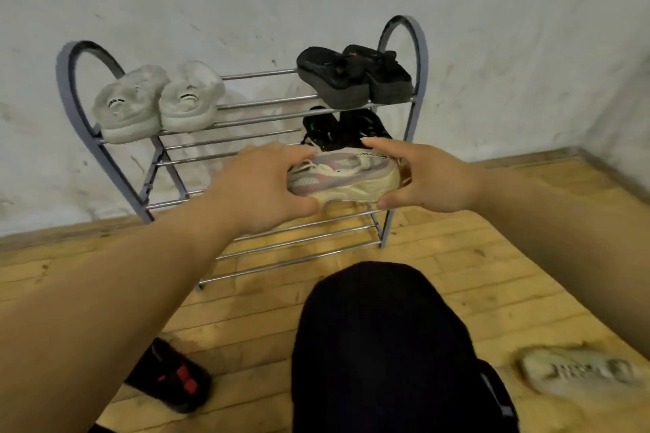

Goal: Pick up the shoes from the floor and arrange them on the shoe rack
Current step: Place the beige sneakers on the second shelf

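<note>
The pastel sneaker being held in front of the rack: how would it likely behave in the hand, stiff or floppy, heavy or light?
The pastel sneaker looks fairly light: the left hand and right hand pinch it only at its ends. Its thick cream sole probably keeps it stiff, since it spans between both grips without sagging. The mesh-like upper likely gives under pressure.

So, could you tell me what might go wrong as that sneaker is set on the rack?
1. The pastel sneaker, held between left hand and right hand, could slip between the shoe rack bars.
2. It may bump the black sneakers just behind.
3. The pale sneaker on the floor by the knee might be stepped on.
</note>
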Available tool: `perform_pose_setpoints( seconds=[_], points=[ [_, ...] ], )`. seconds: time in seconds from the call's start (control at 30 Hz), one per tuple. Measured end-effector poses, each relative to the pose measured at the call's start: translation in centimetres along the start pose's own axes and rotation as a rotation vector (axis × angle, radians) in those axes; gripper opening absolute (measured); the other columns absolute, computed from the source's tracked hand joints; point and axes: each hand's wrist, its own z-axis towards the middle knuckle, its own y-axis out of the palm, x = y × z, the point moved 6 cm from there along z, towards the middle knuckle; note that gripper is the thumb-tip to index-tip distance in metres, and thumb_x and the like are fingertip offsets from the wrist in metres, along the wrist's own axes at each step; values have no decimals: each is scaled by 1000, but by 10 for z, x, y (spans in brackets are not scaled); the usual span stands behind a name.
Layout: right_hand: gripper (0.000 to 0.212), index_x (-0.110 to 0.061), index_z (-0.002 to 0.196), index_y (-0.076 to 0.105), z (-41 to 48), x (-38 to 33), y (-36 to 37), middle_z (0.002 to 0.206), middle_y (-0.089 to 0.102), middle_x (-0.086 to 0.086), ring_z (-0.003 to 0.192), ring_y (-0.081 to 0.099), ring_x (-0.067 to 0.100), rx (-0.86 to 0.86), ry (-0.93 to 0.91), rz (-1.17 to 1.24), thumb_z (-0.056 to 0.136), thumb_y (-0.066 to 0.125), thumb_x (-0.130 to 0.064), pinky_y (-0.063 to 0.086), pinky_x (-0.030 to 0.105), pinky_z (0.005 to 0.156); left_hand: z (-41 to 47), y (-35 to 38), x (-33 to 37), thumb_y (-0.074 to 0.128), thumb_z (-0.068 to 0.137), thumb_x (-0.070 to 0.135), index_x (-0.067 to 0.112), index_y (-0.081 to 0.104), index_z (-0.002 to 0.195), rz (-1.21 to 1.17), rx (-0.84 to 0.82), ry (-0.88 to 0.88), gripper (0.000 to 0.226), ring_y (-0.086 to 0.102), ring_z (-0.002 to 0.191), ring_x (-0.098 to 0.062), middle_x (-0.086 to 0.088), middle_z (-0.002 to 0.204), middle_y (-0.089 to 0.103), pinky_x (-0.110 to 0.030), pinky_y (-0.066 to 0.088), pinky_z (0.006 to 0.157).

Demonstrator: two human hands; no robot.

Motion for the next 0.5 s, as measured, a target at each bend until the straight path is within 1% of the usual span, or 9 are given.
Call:
perform_pose_setpoints(
  seconds=[0.1, 0.17, 0.2, 0.27, 0.3, 0.33, 0.4, 0.43, 0.5],
  points=[
    [98, -46, 153, 33, -52, 55, -29, 140, 51, -21, 114, 56, 5, 99, 108, -66, 72, 90, -36, 44, 24, 101, 40, 29, 70, 62, 68, 74, 42, 37, 154, 94, -81, 123, 95, 49, 130, -30, 3, 145, 54, -49, 45, 105],
    [100, -43, 153, 34, -86, 97, -37, 139, 52, -19, 115, 55, 6, 113, 197, -100, 71, 90, -38, 44, 24, 100, 63, 55, 118, 63, 73, 73, 45, 30, 156, 157, -162, 182, 94, 45, 134, -35, 2, 152, 48, -49, 43, 107],
    [100, -42, 153, 35, -102, 118, -39, 138, 53, -18, 114, 56, 7, 117, 236, -96, 70, 90, -39, 45, 25, 100, 73, 71, 139, 65, 75, 71, 45, 29, 156, 171, -200, 211, 93, 45, 134, -36, 2, 153, 47, -48, 44, 106],
    [100, -37, 153, 38, -131, 157, -37, 139, 54, -17, 119, 57, 8, 128, 256, -54, 69, 92, -36, 47, 28, 103, 87, 102, 173, 66, 75, 69, 44, 35, 154, 161, -253, 281, 88, 49, 131, -34, 2, 149, 51, -46, 47, 102],
    [99, -35, 152, 39, -145, 173, -34, 139, 54, -17, 121, 56, 6, 139, 265, -15, 69, 92, -32, 46, 25, 103, 91, 119, 186, 66, 74, 69, 44, 38, 151, 147, -281, 311, 86, 50, 130, -32, 2, 147, 52, -45, 48, 102],
    [98, -36, 152, 40, -157, 187, -29, 139, 53, -18, 120, 55, 3, 153, 288, 20, 69, 93, -28, 44, 19, 101, 94, 136, 195, 66, 74, 68, 43, 39, 151, 131, -318, 334, 85, 50, 131, -29, 3, 148, 52, -44, 48, 102],
    [95, -46, 147, 39, -175, 205, -18, 134, 53, -24, 112, 55, -5, 162, 323, 65, 71, 92, -27, 42, 7, 93, 98, 162, 209, 68, 78, 67, 41, 35, 155, 125, -399, 368, 88, 48, 135, -25, 5, 153, 48, -40, 46, 105],
    [92, -49, 145, 39, -181, 212, -11, 132, 53, -26, 111, 55, -6, 161, 325, 78, 72, 92, -28, 42, 8, 92, 99, 171, 214, 68, 79, 67, 39, 32, 156, 147, -421, 386, 90, 48, 135, -24, 5, 154, 47, -39, 46, 105],
    [92, -43, 149, 39, -190, 227, 1, 136, 53, -22, 113, 53, -4, 163, 334, 78, 72, 90, -31, 43, 11, 94, 101, 185, 220, 66, 80, 70, 39, 28, 158, 202, -447, 417, 92, 47, 136, -24, 5, 155, 46, -40, 44, 106]
  ],
)
